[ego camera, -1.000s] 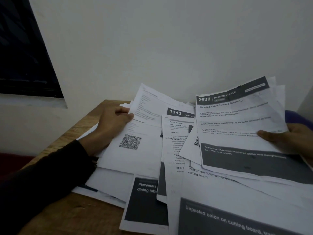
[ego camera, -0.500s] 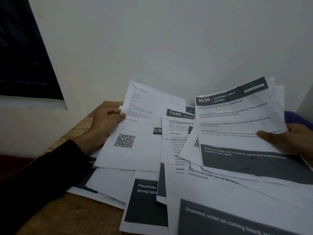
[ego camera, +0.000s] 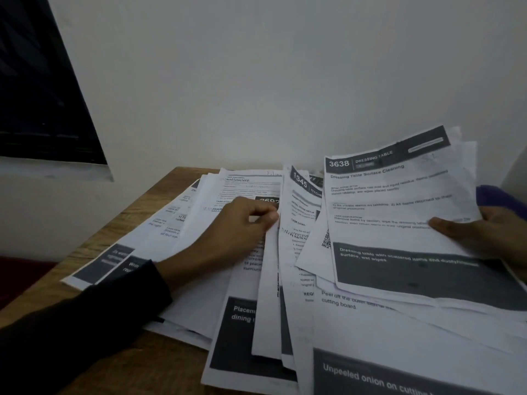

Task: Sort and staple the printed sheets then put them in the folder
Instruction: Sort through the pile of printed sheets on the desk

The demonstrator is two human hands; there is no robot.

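Nearest, below the right hand, a sheet headed "Unpeeled onion" (ego camera: 399, 377) lies on the spread of printed sheets (ego camera: 285, 309), and a "Placemats" sheet (ego camera: 242, 337) lies just below the left hand. The left hand (ego camera: 236, 232), in a dark sleeve (ego camera: 85, 323), pinches the upper edge of a narrow upturned sheet (ego camera: 268, 295) between thumb and fingers. To its right, the right hand (ego camera: 490, 232) grips a small stack topped by the "3638 Dressing Table" sheet (ego camera: 399, 209), thumb on top, lifted off the pile. Behind that hand shows something purple (ego camera: 496, 198), unclear what. Beyond the left hand, more sheets fan over the wooden table (ego camera: 159, 195) against the wall (ego camera: 256, 81).
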